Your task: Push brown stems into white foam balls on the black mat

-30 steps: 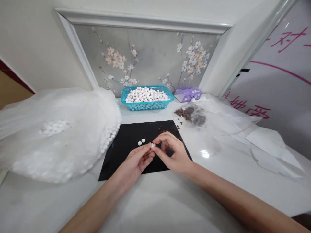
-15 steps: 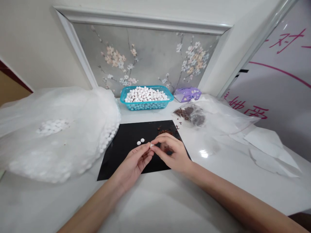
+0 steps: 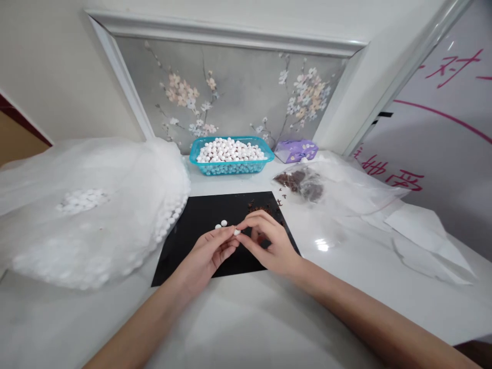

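Observation:
A small white ball point(image 3: 237, 232) sits between the fingertips of both hands, over a black mat point(image 3: 180, 261). My left hand point(image 3: 210, 251) pinches it from the left, thumb on top and the other fingers curled beneath. From the right, the thumb and index finger of my right hand point(image 3: 271, 243) close on the same ball; any small piece between them is too small to make out. Just beyond my left fingertips lie two more white balls point(image 3: 224, 223) on the mat. Small reddish-brown bits point(image 3: 253, 206) are heaped at the mat's far right, partly hidden behind my right hand.
At the back stands a blue plastic basket point(image 3: 232, 168) heaped with white balls. A large translucent bag point(image 3: 115, 236) of white balls bulges at the left. On the right are a clear bag of brown bits point(image 3: 302, 183), a purple packet point(image 3: 295, 151) and white sheets point(image 3: 430, 236).
Both hands have shifted slightly left with the white ball, and more of it shows between the fingertips. One loose ball on the mat is now partly covered by my left hand.

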`<state>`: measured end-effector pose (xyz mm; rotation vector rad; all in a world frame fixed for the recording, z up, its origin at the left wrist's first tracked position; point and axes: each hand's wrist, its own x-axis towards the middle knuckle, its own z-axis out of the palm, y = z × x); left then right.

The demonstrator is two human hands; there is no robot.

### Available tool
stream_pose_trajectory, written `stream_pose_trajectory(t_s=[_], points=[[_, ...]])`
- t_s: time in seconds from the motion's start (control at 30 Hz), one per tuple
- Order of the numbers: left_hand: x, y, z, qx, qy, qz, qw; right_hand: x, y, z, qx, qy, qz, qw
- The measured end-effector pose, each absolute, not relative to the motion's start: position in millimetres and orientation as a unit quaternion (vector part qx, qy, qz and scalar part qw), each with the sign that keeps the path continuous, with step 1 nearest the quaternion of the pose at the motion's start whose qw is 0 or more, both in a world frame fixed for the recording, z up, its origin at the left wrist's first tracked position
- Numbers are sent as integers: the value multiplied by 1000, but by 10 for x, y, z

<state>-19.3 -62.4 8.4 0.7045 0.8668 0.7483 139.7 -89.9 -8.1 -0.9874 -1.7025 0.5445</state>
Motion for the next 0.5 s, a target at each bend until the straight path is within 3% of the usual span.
stream_pose_trajectory(t_s=[0.17,0.27,0.5], points=[[-250,-537,47,347,436,370,743,1444,-872,-112,-464,-656,226,550],[-343,-439,28,421,480,391,662,1479,-815,-161,-502,-632,210,552],[-630,-204,-37,759,538,334,154,1608,-697,-316,-595,-585,142,532]])
